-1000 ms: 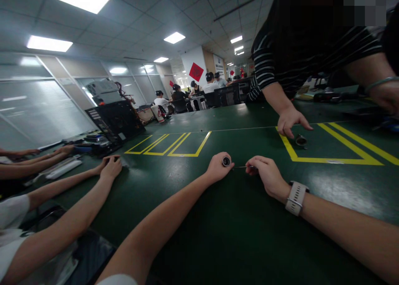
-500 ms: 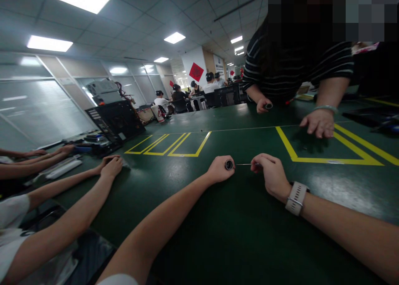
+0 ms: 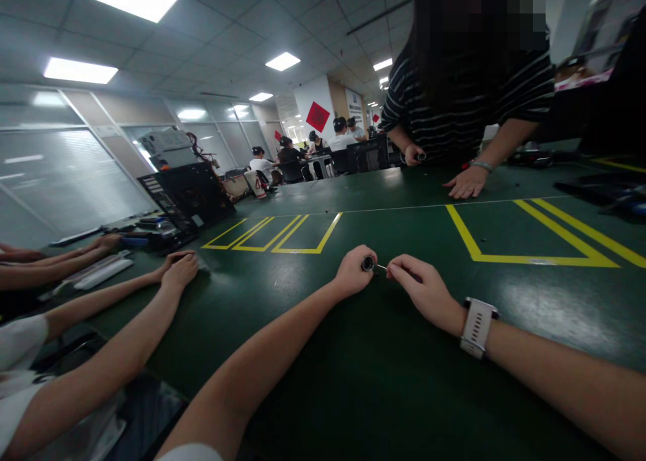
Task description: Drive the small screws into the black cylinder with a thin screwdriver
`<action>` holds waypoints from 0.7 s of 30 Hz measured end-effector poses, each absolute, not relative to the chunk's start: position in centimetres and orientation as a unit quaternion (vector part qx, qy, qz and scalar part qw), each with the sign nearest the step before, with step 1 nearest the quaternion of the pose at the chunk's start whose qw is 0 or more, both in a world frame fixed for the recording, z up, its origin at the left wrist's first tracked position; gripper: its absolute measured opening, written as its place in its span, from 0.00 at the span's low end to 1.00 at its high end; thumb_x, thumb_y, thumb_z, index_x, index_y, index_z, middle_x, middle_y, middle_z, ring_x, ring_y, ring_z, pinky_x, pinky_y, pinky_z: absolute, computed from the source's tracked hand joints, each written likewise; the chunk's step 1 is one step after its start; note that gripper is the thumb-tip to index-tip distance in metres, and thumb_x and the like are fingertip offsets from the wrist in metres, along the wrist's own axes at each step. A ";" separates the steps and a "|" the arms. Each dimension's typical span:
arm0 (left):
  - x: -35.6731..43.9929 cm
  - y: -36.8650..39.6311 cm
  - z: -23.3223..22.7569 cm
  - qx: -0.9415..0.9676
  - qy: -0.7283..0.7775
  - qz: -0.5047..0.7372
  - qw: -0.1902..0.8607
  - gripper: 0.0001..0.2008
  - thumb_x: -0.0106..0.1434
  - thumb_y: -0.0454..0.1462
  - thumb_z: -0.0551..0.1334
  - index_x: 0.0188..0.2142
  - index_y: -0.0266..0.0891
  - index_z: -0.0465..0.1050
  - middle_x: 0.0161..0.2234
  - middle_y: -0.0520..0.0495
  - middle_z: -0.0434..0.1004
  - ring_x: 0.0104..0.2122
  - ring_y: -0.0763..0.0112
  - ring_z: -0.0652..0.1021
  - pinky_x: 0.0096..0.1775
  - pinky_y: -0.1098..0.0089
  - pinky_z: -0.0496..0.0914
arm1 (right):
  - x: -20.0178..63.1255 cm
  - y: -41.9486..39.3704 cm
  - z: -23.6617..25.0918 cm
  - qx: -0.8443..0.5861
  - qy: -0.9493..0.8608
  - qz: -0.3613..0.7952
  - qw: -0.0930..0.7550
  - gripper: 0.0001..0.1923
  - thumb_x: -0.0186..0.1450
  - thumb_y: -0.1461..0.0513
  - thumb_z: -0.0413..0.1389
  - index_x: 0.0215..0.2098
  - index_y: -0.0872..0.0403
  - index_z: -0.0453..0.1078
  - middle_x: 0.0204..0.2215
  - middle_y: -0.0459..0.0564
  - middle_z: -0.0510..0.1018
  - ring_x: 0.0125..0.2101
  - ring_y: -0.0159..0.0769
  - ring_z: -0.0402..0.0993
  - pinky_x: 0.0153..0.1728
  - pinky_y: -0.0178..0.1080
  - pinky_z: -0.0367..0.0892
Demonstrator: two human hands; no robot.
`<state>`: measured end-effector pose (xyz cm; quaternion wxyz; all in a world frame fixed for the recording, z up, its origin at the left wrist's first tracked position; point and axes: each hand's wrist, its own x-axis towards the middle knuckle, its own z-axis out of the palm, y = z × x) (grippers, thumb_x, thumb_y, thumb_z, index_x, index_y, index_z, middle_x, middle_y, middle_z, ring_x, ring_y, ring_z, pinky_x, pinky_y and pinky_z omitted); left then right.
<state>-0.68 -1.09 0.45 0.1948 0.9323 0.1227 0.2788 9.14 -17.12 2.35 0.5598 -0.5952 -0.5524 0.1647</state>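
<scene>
My left hand (image 3: 353, 272) is wrapped round a small dark cylinder (image 3: 368, 264), whose round, hollow-looking end with a pale ring faces me. Between finger and thumb, my right hand (image 3: 424, 291) pinches a thin metal rod (image 3: 381, 267). The rod spans the short gap between the hands, and its left tip reaches the cylinder's side. Whether that tip sits inside the cylinder or only touches it, I cannot tell. Both hands are just above the dark green table (image 3: 323, 333). A pale-strapped watch (image 3: 477, 328) is on my right wrist.
Yellow tape (image 3: 545, 262) marks outlines on the table. Across it, a person in a striped top (image 3: 469, 121) holds a similar dark cylinder (image 3: 420, 157). Another person's hands (image 3: 179, 269) are at the left, near a computer case (image 3: 189, 195).
My right hand has moved left, bringing the rod closer to the cylinder and shortening its visible part. The person opposite has drawn back, one hand now flat farther left on the table.
</scene>
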 end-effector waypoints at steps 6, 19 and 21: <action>-0.7 -1.1 0.6 0.933 0.126 0.281 0.188 0.07 0.46 0.25 0.57 0.25 0.36 0.67 0.26 0.52 0.67 0.27 0.74 0.68 0.32 0.73 0.63 | 8.7 -17.0 2.2 -0.589 -0.629 0.083 0.500 0.09 0.64 0.62 0.47 0.30 0.52 0.67 0.27 0.48 0.70 0.30 0.36 0.66 0.31 0.40 0.61; -0.7 -1.5 0.9 0.932 0.142 0.263 0.206 0.06 0.46 0.27 0.58 0.25 0.36 0.67 0.25 0.53 0.68 0.26 0.74 0.69 0.31 0.73 0.64 | 8.4 -17.0 2.2 -0.588 -0.660 0.036 0.466 0.09 0.64 0.62 0.46 0.32 0.51 0.67 0.29 0.50 0.71 0.31 0.38 0.66 0.32 0.42 0.61; -0.6 -1.6 0.9 0.933 0.144 0.264 0.200 0.06 0.46 0.27 0.58 0.25 0.36 0.67 0.25 0.53 0.68 0.26 0.74 0.69 0.31 0.73 0.64 | 8.4 -17.0 2.1 -0.598 -0.653 0.036 0.463 0.09 0.64 0.62 0.46 0.32 0.51 0.68 0.29 0.49 0.71 0.30 0.37 0.66 0.31 0.42 0.61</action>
